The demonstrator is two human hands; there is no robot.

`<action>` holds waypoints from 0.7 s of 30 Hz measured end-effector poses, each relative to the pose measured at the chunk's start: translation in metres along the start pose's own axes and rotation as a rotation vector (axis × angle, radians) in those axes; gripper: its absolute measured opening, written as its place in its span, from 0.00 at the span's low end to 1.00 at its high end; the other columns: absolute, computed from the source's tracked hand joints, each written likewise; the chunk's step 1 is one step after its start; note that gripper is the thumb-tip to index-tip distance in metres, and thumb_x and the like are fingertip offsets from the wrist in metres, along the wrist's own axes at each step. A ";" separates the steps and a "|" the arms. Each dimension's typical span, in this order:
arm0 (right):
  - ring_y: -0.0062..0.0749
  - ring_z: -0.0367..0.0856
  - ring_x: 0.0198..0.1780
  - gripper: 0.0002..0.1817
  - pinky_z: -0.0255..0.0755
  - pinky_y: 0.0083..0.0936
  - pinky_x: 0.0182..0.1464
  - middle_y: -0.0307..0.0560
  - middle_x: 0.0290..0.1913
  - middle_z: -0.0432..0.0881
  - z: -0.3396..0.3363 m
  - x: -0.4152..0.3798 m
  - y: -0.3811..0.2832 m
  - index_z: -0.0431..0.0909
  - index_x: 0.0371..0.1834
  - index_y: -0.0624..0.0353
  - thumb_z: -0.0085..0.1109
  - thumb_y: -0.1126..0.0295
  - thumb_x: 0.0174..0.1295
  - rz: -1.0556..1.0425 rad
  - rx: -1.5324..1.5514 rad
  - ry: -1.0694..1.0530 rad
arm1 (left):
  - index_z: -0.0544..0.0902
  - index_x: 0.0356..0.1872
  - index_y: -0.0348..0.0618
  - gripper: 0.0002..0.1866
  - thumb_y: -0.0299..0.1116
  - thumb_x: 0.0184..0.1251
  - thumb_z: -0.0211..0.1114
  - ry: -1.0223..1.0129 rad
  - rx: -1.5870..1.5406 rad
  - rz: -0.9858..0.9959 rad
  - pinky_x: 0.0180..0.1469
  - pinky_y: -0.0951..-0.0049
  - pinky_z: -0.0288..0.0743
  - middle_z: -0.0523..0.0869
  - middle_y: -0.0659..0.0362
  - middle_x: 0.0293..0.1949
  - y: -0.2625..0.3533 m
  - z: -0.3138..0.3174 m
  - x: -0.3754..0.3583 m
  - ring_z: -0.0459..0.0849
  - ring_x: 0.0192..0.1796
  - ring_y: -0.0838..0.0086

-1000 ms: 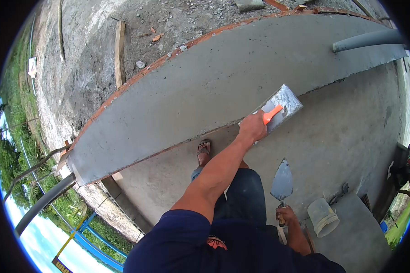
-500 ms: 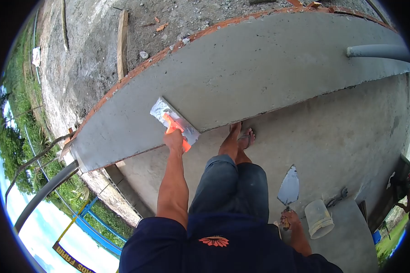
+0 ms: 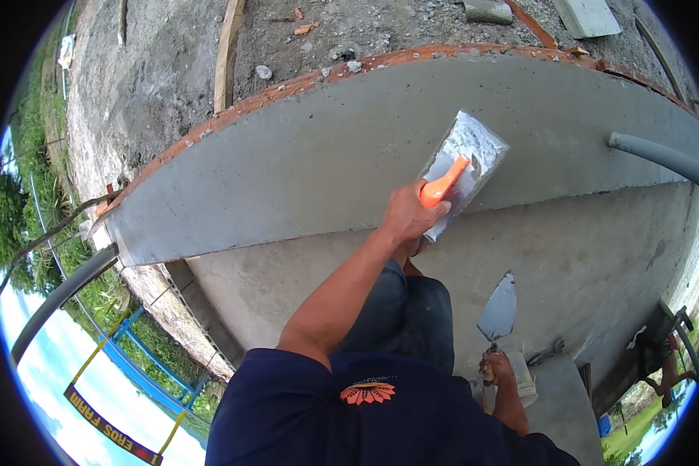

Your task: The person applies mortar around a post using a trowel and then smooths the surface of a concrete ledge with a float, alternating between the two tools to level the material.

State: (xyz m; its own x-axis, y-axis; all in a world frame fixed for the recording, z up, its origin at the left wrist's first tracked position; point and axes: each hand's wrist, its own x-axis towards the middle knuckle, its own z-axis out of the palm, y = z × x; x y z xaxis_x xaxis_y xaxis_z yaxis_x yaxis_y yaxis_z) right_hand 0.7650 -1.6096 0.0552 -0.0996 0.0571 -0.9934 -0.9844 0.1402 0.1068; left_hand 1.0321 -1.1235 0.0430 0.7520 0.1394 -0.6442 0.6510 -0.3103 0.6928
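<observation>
My left hand (image 3: 408, 213) is closed round the orange handle of a rectangular plastering trowel (image 3: 483, 147). Its metal blade, smeared with pale wet mortar, lies over the smooth grey plastered strip (image 3: 287, 167), reaching past its near edge. In my right hand (image 3: 498, 366), low beside my body, is a pointed brick trowel (image 3: 499, 308), held by its handle with the blade pointing away from me. A whitish bucket (image 3: 525, 382) stands just beside that hand, partly hidden by it.
Red brick edging (image 3: 303, 84) borders the strip's far side. A grey pipe (image 3: 660, 155) sticks out at its right end, and a dark pipe (image 3: 66, 303) at the left. Bare concrete floor (image 3: 575, 233) lies nearer me. Beyond are a wooden plank (image 3: 227, 58) and rubble.
My left hand has carried the plastering trowel to the right along the strip, and its blade has turned to slant the other way. My right hand still holds the brick trowel in nearly the same place.
</observation>
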 end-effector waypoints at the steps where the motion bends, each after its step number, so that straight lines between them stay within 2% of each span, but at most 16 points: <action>1: 0.33 0.75 0.21 0.08 0.73 0.36 0.26 0.42 0.23 0.75 -0.002 0.001 -0.001 0.74 0.32 0.52 0.64 0.74 0.55 0.023 0.017 0.017 | 0.82 0.44 0.37 0.21 0.43 0.55 0.72 -0.048 -0.007 0.006 0.49 0.62 0.77 0.87 0.45 0.39 -0.030 -0.011 -0.023 0.86 0.44 0.55; 3: 0.33 0.75 0.21 0.08 0.73 0.37 0.26 0.42 0.23 0.75 -0.006 0.004 -0.002 0.74 0.32 0.52 0.64 0.74 0.54 0.075 0.011 0.036 | 0.81 0.42 0.39 0.21 0.45 0.56 0.70 -0.097 0.075 -0.030 0.48 0.56 0.77 0.86 0.42 0.40 -0.094 -0.038 -0.066 0.84 0.46 0.47; 5: 0.33 0.76 0.21 0.08 0.73 0.37 0.26 0.42 0.23 0.75 -0.008 0.006 -0.007 0.73 0.32 0.52 0.65 0.74 0.54 0.128 -0.037 0.041 | 0.80 0.43 0.46 0.15 0.42 0.60 0.66 0.009 0.481 -0.122 0.42 0.49 0.78 0.86 0.44 0.33 -0.143 -0.066 -0.103 0.85 0.39 0.45; 6: 0.33 0.76 0.21 0.09 0.73 0.37 0.26 0.42 0.23 0.75 -0.005 0.004 -0.011 0.73 0.32 0.52 0.65 0.74 0.54 0.138 -0.089 0.043 | 0.80 0.42 0.47 0.12 0.40 0.60 0.64 0.042 0.550 -0.085 0.39 0.48 0.78 0.86 0.45 0.30 -0.188 -0.080 -0.113 0.85 0.36 0.45; 8: 0.33 0.76 0.21 0.09 0.73 0.36 0.25 0.42 0.22 0.75 0.005 0.002 -0.021 0.73 0.32 0.52 0.65 0.74 0.54 0.143 -0.182 0.049 | 0.79 0.39 0.48 0.10 0.39 0.61 0.64 0.066 0.708 -0.151 0.37 0.49 0.78 0.86 0.47 0.29 -0.226 -0.111 -0.116 0.86 0.35 0.47; 10: 0.33 0.76 0.21 0.09 0.73 0.37 0.25 0.42 0.22 0.74 0.007 0.003 -0.028 0.73 0.31 0.52 0.65 0.75 0.53 0.128 -0.270 0.058 | 0.79 0.37 0.49 0.08 0.37 0.59 0.64 0.064 0.821 -0.105 0.35 0.52 0.79 0.87 0.50 0.29 -0.240 -0.137 -0.097 0.86 0.34 0.51; 14: 0.34 0.76 0.21 0.09 0.72 0.37 0.25 0.43 0.22 0.74 0.000 0.008 -0.031 0.73 0.31 0.53 0.64 0.76 0.54 0.093 -0.271 0.064 | 0.78 0.36 0.50 0.08 0.35 0.55 0.65 0.113 0.930 0.145 0.31 0.55 0.79 0.87 0.55 0.29 -0.238 -0.164 -0.043 0.87 0.32 0.55; 17: 0.33 0.76 0.21 0.10 0.73 0.34 0.24 0.42 0.22 0.74 0.003 0.007 -0.035 0.72 0.29 0.55 0.67 0.74 0.52 0.097 -0.116 0.060 | 0.77 0.35 0.50 0.08 0.33 0.54 0.64 0.207 0.953 0.222 0.32 0.54 0.79 0.86 0.56 0.29 -0.198 -0.186 0.016 0.86 0.32 0.55; 21: 0.33 0.75 0.21 0.09 0.72 0.35 0.26 0.41 0.22 0.74 -0.003 0.014 -0.043 0.73 0.31 0.53 0.66 0.75 0.53 0.081 -0.081 0.039 | 0.77 0.37 0.49 0.06 0.32 0.57 0.60 0.344 0.953 0.084 0.36 0.51 0.78 0.88 0.53 0.33 -0.130 -0.219 0.102 0.87 0.36 0.52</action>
State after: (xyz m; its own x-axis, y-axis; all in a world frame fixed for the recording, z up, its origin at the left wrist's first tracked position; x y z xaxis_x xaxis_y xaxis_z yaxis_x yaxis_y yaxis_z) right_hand 0.8059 -1.6179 0.0364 -0.1831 0.0261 -0.9827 -0.9812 0.0566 0.1843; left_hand 1.0467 -0.8632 -0.0423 0.8784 0.2988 -0.3730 0.3542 -0.9310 0.0882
